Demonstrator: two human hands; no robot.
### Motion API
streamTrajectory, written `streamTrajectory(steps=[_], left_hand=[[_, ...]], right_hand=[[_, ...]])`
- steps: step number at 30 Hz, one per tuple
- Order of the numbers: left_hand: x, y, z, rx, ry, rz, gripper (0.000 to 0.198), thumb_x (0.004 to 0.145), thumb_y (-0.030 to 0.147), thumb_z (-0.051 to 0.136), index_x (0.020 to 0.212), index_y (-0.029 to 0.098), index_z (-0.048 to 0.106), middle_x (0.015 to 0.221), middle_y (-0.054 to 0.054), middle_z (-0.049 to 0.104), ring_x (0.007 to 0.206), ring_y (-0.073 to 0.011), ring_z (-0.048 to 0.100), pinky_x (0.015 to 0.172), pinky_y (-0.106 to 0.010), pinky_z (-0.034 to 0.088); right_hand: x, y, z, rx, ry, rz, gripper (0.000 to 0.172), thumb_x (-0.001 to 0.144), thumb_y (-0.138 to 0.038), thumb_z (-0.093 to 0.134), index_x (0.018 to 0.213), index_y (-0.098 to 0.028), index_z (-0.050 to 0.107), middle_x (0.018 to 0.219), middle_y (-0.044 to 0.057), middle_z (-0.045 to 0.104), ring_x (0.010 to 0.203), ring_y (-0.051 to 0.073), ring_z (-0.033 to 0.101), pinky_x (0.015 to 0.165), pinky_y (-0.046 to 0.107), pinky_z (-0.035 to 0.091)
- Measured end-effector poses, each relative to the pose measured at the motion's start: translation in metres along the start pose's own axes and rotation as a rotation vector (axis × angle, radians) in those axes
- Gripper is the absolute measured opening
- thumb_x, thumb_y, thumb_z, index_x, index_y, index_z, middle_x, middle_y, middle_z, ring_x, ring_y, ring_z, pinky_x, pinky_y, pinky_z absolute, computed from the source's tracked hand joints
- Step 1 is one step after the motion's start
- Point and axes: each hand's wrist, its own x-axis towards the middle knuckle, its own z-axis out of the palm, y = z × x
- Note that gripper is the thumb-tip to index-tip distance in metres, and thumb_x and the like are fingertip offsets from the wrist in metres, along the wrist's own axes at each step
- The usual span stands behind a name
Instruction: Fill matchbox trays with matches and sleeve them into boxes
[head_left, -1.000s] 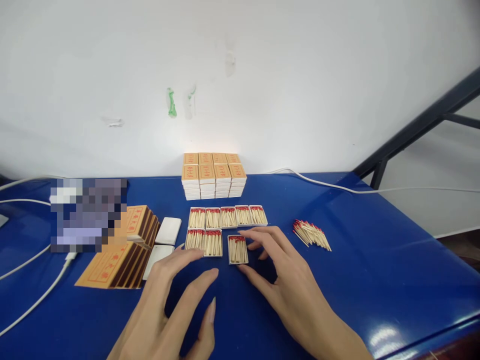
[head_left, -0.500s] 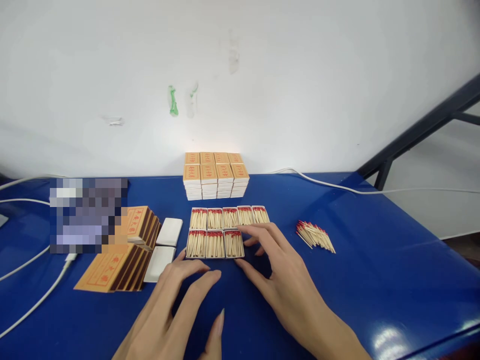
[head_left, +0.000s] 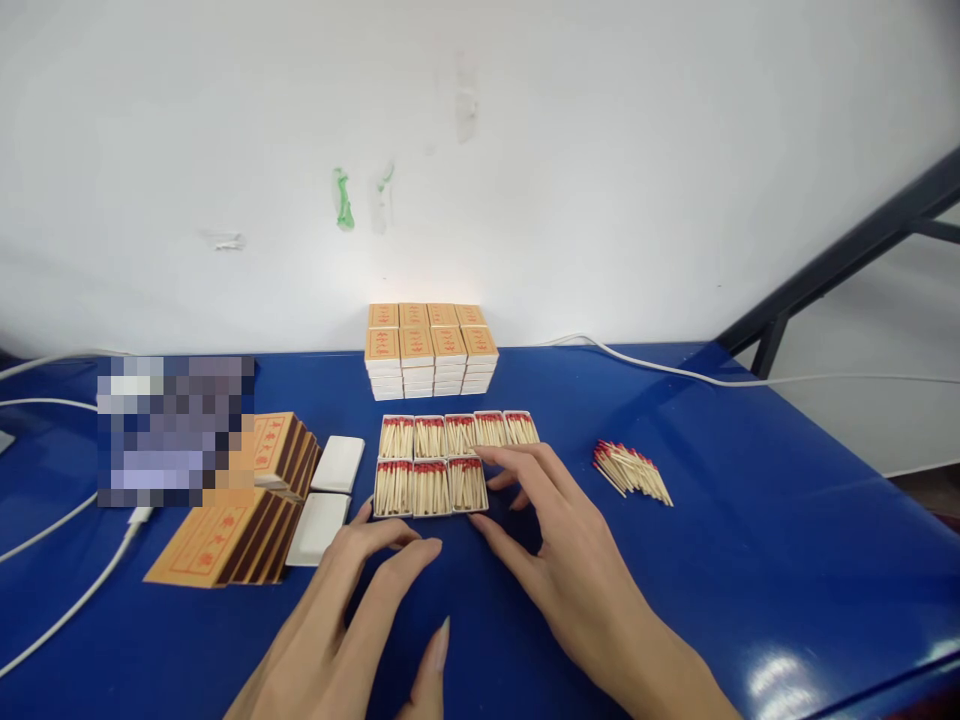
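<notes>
1. The right hand (head_left: pixel 574 545) narrows around the rightmost front-row matchbox tray (head_left: pixel 462 512), thumb at its near edge, index finger at its far edge.
2. That tray touches two other filled trays (head_left: pixel 431 515).
3. The left hand (head_left: pixel 330 605) spreads wide near them (fingertip contact I cannot tell).
4. Loose matches (head_left: pixel 634 473) lie rightward.

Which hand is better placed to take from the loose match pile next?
Right, I'd say. The right hand is nearer the loose matches, which lie on its own side. The left hand would likely have to reach across. One catch: the right is at the front-row end tray.
</notes>
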Motion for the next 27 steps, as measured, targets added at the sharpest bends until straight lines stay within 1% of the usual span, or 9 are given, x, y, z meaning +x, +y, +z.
streamTrajectory(steps=[2,5,9,13,18,22,25,27], left_hand=[[0.001,0.000,0.000,0.003,-0.002,0.000,0.045,0.103,0.021,0.066,0.147,0.020,0.064,0.143,-0.014,0.068,0.136,-0.0225,0.073,0.114,-0.030,0.064],[0.004,0.001,-0.001,0.013,0.007,0.021,0.043,0.102,0.021,0.065,0.145,0.018,0.066,0.140,-0.014,0.073,0.134,-0.0232,0.076,0.116,-0.034,0.063],[0.009,0.002,-0.001,0.025,0.037,0.068,0.039,0.102,0.020,0.061,0.140,0.014,0.068,0.132,-0.014,0.081,0.126,-0.0234,0.082,0.116,-0.040,0.062],[0.012,0.002,0.000,0.050,0.042,0.083,0.037,0.102,0.020,0.060,0.137,0.013,0.068,0.131,-0.016,0.084,0.124,-0.0245,0.084,0.113,-0.041,0.063],[0.014,0.002,-0.002,0.061,0.029,0.096,0.036,0.101,0.020,0.058,0.135,0.014,0.067,0.128,-0.016,0.085,0.122,-0.0240,0.085,0.112,-0.040,0.063],[0.014,0.002,-0.002,0.072,0.033,0.112,0.035,0.102,0.022,0.059,0.134,0.014,0.068,0.126,-0.017,0.086,0.123,-0.0253,0.084,0.112,-0.042,0.063],[0.011,0.003,-0.001,0.065,0.060,0.096,0.035,0.101,0.021,0.061,0.135,0.015,0.069,0.128,-0.014,0.086,0.123,-0.0247,0.085,0.112,-0.041,0.065],[0.008,0.006,-0.002,0.040,0.092,0.075,0.036,0.099,0.018,0.064,0.135,0.017,0.070,0.128,-0.009,0.087,0.124,-0.0227,0.084,0.118,-0.038,0.062]], right_hand=[[0.000,0.001,0.000,-0.004,0.002,-0.008,0.050,0.107,-0.019,0.066,0.152,-0.035,0.054,0.141,0.008,0.062,0.113,0.023,0.073,0.099,0.044,0.069],[0.000,0.003,0.001,-0.004,0.000,-0.014,0.051,0.106,-0.018,0.066,0.153,-0.036,0.054,0.141,0.008,0.062,0.113,0.022,0.073,0.098,0.042,0.069],[0.000,0.003,0.001,-0.001,0.003,-0.017,0.054,0.106,-0.016,0.066,0.154,-0.037,0.053,0.140,0.007,0.062,0.112,0.021,0.072,0.099,0.041,0.068],[0.001,0.002,0.000,0.008,-0.003,-0.014,0.053,0.107,-0.016,0.065,0.154,-0.036,0.053,0.140,0.008,0.061,0.112,0.021,0.072,0.099,0.042,0.068],[0.001,0.002,0.000,0.007,-0.001,-0.008,0.052,0.106,-0.016,0.064,0.153,-0.035,0.054,0.140,0.008,0.062,0.112,0.022,0.072,0.099,0.044,0.069],[0.002,0.003,0.001,0.007,0.002,-0.007,0.051,0.106,-0.017,0.064,0.153,-0.035,0.054,0.139,0.009,0.062,0.112,0.023,0.073,0.099,0.045,0.069],[0.001,0.003,0.001,0.014,0.001,-0.005,0.052,0.107,-0.017,0.064,0.154,-0.036,0.053,0.140,0.008,0.061,0.113,0.023,0.072,0.099,0.045,0.069],[0.000,0.003,-0.001,0.018,-0.003,0.003,0.055,0.106,-0.017,0.066,0.155,-0.038,0.052,0.141,0.007,0.060,0.113,0.022,0.072,0.099,0.043,0.068]])
